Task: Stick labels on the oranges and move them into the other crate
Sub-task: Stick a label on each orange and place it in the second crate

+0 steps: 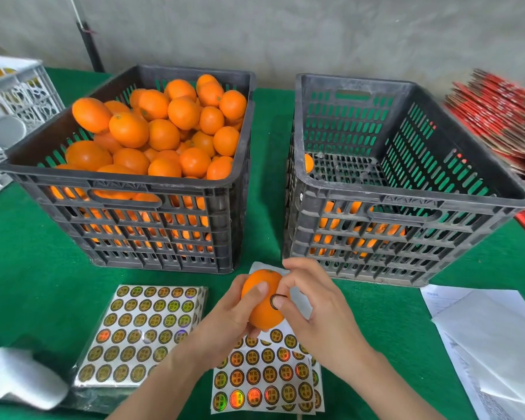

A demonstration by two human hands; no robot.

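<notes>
Your left hand [225, 319] grips the orange [262, 301] from its left side, thumb across the front of the peel and fingers wrapped behind. Your right hand [312, 307] closes on the same fruit from the right: its fingers are curled against the peel and its thumb presses a round dark-rimmed label [278, 300] onto the skin. The orange is held in the air, low over the table, in front of the gap between the two crates.

The table is covered with a green cloth [28, 268]. On it, at the left, stands a dark plastic crate [128, 189] heaped with oranges [164, 128]. Just beside it, at the right, stands a matching second crate [406, 195]; only a few oranges [331, 219] show through its front slots, low down, and much of its slotted floor is bare.

Under your hands lies a sheet of round gold stickers [264, 380], with a thicker stack of the same sheets [143, 331] just to its left. A pale grey object [22, 380], blurred, lies at the near left corner. White papers [491, 338] lie on the cloth at the near right.

At the far left sits a white lattice crate [9, 95]. At the far right is a heap of flat red cardboard [503, 116]. Behind the table rises a plain grey wall [285, 31], with a thin black pole [90, 47] leaning against it.
</notes>
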